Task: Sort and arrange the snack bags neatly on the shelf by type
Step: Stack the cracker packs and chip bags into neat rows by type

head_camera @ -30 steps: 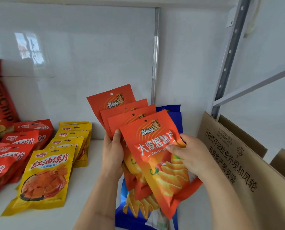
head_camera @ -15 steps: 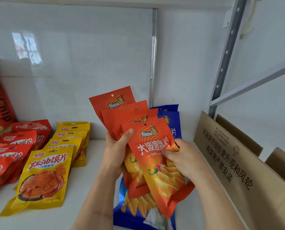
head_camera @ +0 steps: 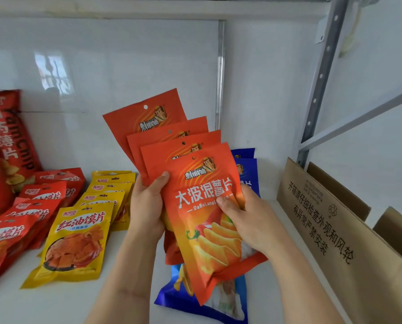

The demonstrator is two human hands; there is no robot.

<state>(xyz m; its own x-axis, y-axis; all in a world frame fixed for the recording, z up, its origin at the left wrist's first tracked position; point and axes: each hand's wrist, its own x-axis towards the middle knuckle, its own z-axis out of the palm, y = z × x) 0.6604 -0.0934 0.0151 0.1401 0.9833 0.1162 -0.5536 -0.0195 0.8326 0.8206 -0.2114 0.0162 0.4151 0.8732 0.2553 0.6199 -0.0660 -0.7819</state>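
Four glossy orange-red foil snack bags [head_camera: 204, 220], printed with ridged crisps and a chilli, are held fanned above the white shelf [head_camera: 130, 300]. Compared with one second ago, the front bag has slid up and leftward over the three behind it, so that the fan is tighter and the tops step more evenly; half a second ago it lay lower and more tilted. This suggests the step in hand is squaring the fan into one stack of a single type before it is set down.

The left hand [head_camera: 148, 206] is the supporting grip: it clasps the left edge of the fan, thumb pressed across the front bag's upper left corner, fingers hidden behind. The right hand [head_camera: 244, 220] is the adjusting grip: its thumb lies flat on the front bag's printed face, and the fingers curl round the right edge, pinching that bag.

Below and behind both grips lie shiny blue foil snack bags [head_camera: 202, 298], one flat on the shelf under the fan, others just behind the right hand. To the left of the left grip run overlapping rows of yellow foil pouches [head_camera: 76, 242] and, further left, red foil pouches [head_camera: 6, 239]. To the right of the right grip stands a brown corrugated cardboard box [head_camera: 335, 232].
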